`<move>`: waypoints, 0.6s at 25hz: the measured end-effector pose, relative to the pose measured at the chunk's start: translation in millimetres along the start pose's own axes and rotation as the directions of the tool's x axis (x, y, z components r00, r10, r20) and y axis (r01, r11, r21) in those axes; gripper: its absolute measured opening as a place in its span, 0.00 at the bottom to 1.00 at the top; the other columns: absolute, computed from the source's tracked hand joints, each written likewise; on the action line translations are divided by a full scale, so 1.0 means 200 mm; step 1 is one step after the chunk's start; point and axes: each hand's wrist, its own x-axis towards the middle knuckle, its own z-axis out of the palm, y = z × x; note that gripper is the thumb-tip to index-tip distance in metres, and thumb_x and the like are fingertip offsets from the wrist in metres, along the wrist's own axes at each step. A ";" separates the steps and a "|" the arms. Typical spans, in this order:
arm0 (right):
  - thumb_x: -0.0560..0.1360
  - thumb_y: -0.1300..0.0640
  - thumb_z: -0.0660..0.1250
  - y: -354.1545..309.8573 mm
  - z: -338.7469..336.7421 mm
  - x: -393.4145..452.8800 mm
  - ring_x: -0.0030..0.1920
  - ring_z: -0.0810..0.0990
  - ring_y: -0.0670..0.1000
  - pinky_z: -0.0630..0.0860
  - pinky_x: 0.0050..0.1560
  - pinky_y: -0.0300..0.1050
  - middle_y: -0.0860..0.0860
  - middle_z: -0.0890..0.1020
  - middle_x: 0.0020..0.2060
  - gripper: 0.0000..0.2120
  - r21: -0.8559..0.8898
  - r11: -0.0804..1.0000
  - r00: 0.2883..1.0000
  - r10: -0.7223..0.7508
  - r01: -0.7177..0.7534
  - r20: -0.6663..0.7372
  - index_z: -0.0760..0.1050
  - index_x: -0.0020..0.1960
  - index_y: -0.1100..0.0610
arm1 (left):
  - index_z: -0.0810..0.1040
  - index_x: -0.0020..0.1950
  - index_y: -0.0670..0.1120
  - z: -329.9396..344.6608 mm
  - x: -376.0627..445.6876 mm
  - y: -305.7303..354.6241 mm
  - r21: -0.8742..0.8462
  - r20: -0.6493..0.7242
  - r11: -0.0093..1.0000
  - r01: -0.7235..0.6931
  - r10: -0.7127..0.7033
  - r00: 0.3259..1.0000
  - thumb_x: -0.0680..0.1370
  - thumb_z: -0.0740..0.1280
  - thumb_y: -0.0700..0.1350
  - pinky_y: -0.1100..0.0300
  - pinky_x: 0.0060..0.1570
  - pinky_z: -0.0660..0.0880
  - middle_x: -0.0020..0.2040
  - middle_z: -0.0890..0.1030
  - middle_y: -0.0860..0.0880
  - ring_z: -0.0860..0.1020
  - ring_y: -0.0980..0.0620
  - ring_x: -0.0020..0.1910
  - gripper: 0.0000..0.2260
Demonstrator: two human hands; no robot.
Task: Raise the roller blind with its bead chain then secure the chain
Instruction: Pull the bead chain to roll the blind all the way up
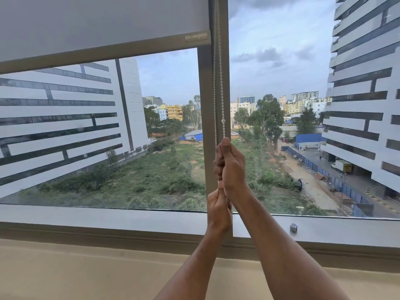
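A grey roller blind [104, 24] covers the upper part of the left window pane, its bottom bar slanting across the glass. A white bead chain [218, 83] hangs in two strands down the window's middle post. My right hand [230, 167] is closed around the chain at mid height of the pane. Just below it, my left hand [218, 207] grips the same chain near the lower frame. The chain's lower end is hidden behind both hands.
The grey window post [204, 105] stands behind the chain. A small metal cylinder [293, 228] sits on the window ledge [108, 217] to the right of my arms. A beige sill [86, 273] runs below. Buildings and trees lie beyond the glass.
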 end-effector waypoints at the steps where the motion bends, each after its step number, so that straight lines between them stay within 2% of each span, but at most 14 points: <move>1: 0.82 0.44 0.61 0.01 -0.01 -0.01 0.21 0.60 0.43 0.59 0.20 0.34 0.45 0.66 0.25 0.21 0.028 1.000 1.000 -0.013 0.013 -0.003 0.68 0.33 0.51 | 0.69 0.31 0.50 -0.03 0.01 0.01 0.030 0.031 1.000 0.005 -0.006 1.000 0.82 0.56 0.59 0.57 0.28 0.60 0.26 0.68 0.52 0.64 0.54 0.25 0.22; 4: 0.82 0.46 0.61 0.00 -0.03 0.00 0.20 0.60 0.43 0.60 0.19 0.34 0.44 0.66 0.25 0.21 -0.007 1.000 1.000 -0.029 0.029 -0.009 0.69 0.33 0.50 | 0.79 0.41 0.54 -0.11 0.07 0.11 0.178 -0.003 0.983 -0.051 0.053 0.999 0.82 0.52 0.56 0.52 0.44 0.75 0.39 0.82 0.49 0.78 0.55 0.40 0.19; 6: 0.83 0.49 0.60 0.03 -0.04 -0.02 0.21 0.66 0.42 0.64 0.21 0.34 0.42 0.71 0.24 0.20 -0.074 0.996 0.998 -0.053 0.051 -0.024 0.74 0.32 0.48 | 0.82 0.42 0.57 -0.11 0.15 0.27 0.164 -0.088 0.981 -0.103 0.119 0.989 0.82 0.52 0.56 0.52 0.46 0.77 0.40 0.84 0.52 0.80 0.54 0.42 0.20; 8: 0.84 0.55 0.58 0.11 -0.07 -0.08 0.26 0.73 0.47 0.69 0.28 0.37 0.47 0.78 0.28 0.20 -0.106 0.993 0.998 -0.049 0.046 -0.029 0.81 0.38 0.48 | 0.84 0.42 0.60 -0.04 0.26 0.45 0.086 -0.105 0.985 -0.150 0.159 0.982 0.82 0.54 0.57 0.55 0.45 0.80 0.39 0.85 0.54 0.83 0.53 0.42 0.20; 10: 0.82 0.57 0.59 0.20 -0.10 -0.15 0.29 0.70 0.51 0.67 0.29 0.40 0.53 0.76 0.30 0.18 -0.129 0.992 0.999 -0.019 0.015 -0.030 0.82 0.39 0.47 | 0.84 0.44 0.55 0.04 0.35 0.59 0.013 -0.038 0.985 -0.174 0.174 0.984 0.83 0.54 0.57 0.60 0.41 0.78 0.36 0.84 0.52 0.82 0.52 0.38 0.20; 11: 0.81 0.57 0.58 0.24 -0.11 -0.19 0.26 0.67 0.49 0.65 0.27 0.39 0.51 0.73 0.28 0.18 -0.158 0.987 0.999 0.001 -0.008 -0.045 0.80 0.36 0.46 | 0.83 0.43 0.51 0.08 0.37 0.63 -0.019 0.010 0.986 -0.167 0.167 0.986 0.85 0.53 0.57 0.61 0.35 0.76 0.33 0.82 0.52 0.80 0.52 0.33 0.22; 13: 0.80 0.56 0.58 0.29 -0.14 -0.24 0.23 0.63 0.45 0.62 0.23 0.38 0.46 0.70 0.25 0.19 -0.204 0.978 0.996 0.036 -0.052 -0.077 0.76 0.33 0.45 | 0.76 0.33 0.51 0.13 0.40 0.62 -0.031 0.039 0.991 -0.127 0.128 0.991 0.87 0.53 0.56 0.60 0.25 0.65 0.26 0.72 0.51 0.69 0.53 0.24 0.25; 15: 0.81 0.55 0.57 0.33 -0.17 -0.27 0.23 0.63 0.44 0.62 0.23 0.37 0.44 0.70 0.24 0.19 -0.230 0.970 0.996 0.061 -0.074 -0.066 0.74 0.34 0.46 | 0.66 0.25 0.53 0.14 0.38 0.57 -0.016 0.001 0.991 -0.134 0.134 0.991 0.87 0.54 0.55 0.62 0.23 0.56 0.24 0.64 0.50 0.60 0.54 0.20 0.29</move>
